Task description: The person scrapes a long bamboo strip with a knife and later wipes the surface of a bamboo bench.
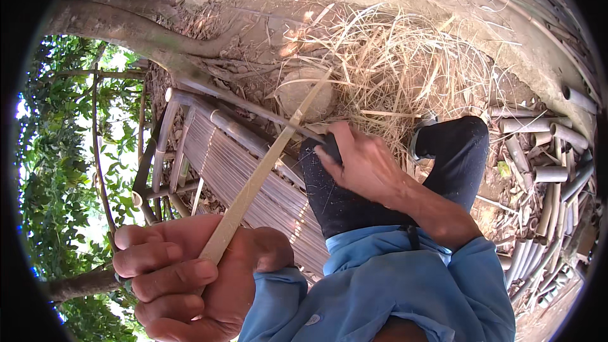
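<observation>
My left hand (190, 278), at the lower left, is closed around the wide near end of a pale, flat bamboo strip (253, 183). The strip slants away to the upper right and narrows toward its far end. Over my thigh, my right hand (373, 168) grips the dark handle of a knife (247, 106). Its long, thin blade points to the upper left and crosses the strip beyond its middle. Whether the edge touches the strip there I cannot tell. Small pale flecks dot my dark trousers (342, 202).
A slatted bamboo bench (234, 164) stands at the left, below the strip. Beyond my knees, a heap of pale shavings (405, 57) lies beside a round block (310, 95). Cut bamboo pieces (551, 174) are piled at the right. Thick tree roots (139, 31) run across the upper left.
</observation>
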Demonstrator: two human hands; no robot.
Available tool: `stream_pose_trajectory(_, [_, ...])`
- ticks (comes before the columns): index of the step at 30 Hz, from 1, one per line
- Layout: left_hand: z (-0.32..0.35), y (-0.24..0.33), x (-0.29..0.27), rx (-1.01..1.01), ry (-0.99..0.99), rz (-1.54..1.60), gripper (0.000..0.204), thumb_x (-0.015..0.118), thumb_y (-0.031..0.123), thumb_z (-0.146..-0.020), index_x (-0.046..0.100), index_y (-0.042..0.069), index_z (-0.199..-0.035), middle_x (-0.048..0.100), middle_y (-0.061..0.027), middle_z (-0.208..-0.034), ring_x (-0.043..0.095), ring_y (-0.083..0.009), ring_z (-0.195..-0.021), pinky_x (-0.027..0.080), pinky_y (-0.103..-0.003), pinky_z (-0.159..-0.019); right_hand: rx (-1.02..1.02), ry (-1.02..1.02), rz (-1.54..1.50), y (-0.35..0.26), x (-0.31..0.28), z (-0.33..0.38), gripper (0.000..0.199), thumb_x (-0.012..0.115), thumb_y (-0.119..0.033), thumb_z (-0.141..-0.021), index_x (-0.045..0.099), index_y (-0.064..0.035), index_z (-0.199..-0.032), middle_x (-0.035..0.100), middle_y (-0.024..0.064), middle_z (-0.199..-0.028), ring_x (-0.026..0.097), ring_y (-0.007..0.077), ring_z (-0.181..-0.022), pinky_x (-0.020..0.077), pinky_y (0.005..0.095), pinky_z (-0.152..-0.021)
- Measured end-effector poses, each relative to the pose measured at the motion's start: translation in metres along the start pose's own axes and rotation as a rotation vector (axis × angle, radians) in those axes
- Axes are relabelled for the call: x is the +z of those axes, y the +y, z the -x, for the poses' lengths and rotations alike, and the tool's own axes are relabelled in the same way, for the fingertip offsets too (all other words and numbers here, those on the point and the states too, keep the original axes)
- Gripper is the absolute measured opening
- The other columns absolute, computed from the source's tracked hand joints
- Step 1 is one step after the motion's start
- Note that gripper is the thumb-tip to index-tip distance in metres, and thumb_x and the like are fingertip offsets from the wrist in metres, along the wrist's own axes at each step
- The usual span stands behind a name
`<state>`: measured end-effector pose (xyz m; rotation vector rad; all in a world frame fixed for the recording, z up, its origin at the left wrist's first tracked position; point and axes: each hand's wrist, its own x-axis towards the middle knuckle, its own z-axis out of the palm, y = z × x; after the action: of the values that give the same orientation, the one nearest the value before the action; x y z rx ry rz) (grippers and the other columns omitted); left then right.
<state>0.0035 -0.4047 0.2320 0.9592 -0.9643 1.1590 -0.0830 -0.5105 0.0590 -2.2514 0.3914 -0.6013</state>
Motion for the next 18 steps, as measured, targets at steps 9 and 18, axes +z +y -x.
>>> stream_pose_trajectory(9, [0.004, -0.006, -0.002, 0.016, -0.003, -0.016, 0.040, 0.044, 0.023, -0.092, 0.026, 0.020, -0.057, 0.029, 0.0018, -0.042, 0.036, -0.0131, -0.054, 0.031, -0.036, -0.064, -0.340, 0.224, -0.178, -0.020, -0.022, 0.010, 0.043, 0.080, -0.011, -0.084, 0.053, 0.0024, -0.114, 0.070, 0.0175, -0.085, 0.072, 0.0340, -0.068, 0.0608, 0.0417, -0.062])
stream_pose_trajectory(18, [-0.002, -0.004, -0.013, -0.017, 0.060, -0.044, 0.040, 0.048, 0.023, -0.090, 0.026, 0.022, -0.056, 0.027, 0.0032, -0.042, 0.037, -0.0141, -0.055, 0.030, -0.035, -0.071, -0.316, 0.043, -0.109, -0.031, -0.003, 0.016, 0.019, 0.066, -0.017, -0.095, 0.053, -0.0043, -0.097, 0.063, 0.0175, -0.071, 0.067, 0.0320, -0.060, 0.0534, 0.0426, -0.046])
